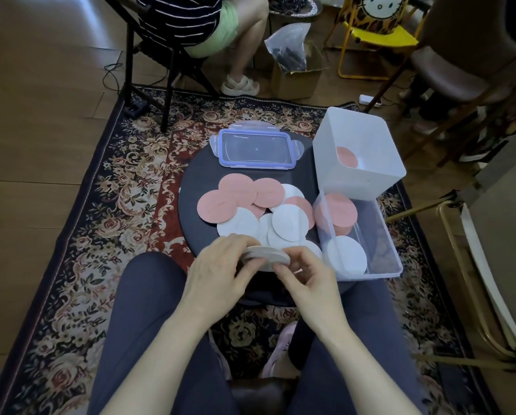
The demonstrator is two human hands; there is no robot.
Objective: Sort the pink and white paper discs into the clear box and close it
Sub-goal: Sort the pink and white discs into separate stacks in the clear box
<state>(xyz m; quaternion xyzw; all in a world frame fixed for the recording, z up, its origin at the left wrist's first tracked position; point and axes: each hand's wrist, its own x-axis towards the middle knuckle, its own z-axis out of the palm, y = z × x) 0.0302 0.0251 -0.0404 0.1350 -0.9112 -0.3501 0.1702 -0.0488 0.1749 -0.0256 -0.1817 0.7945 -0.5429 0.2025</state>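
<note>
Both hands held a small stack of white discs (265,257) over the near edge of the round dark bench (190,187).

Left hand (217,277) gripped the stack from the left, fingers curled over its top; right hand (304,280) pinched its right rim with thumb and fingertips. Loose pink discs (241,196) and white discs (289,223) overlapped mid-bench, the heap reaching toward the left edge and touching the clear box (382,235) at the right edge. The box stood open, overhanging the bench's near-right rim, pink disc stack (337,214) at its far end, white disc (346,254) leaning at its near end. Blue-rimmed lid (255,149) lay at the far edge, bare bench between it and the heap. White bin (364,169), tilted at the far-right edge, touched the box's far end and held one pink disc (346,157). Patterned rug (101,205) lay beneath.
</note>
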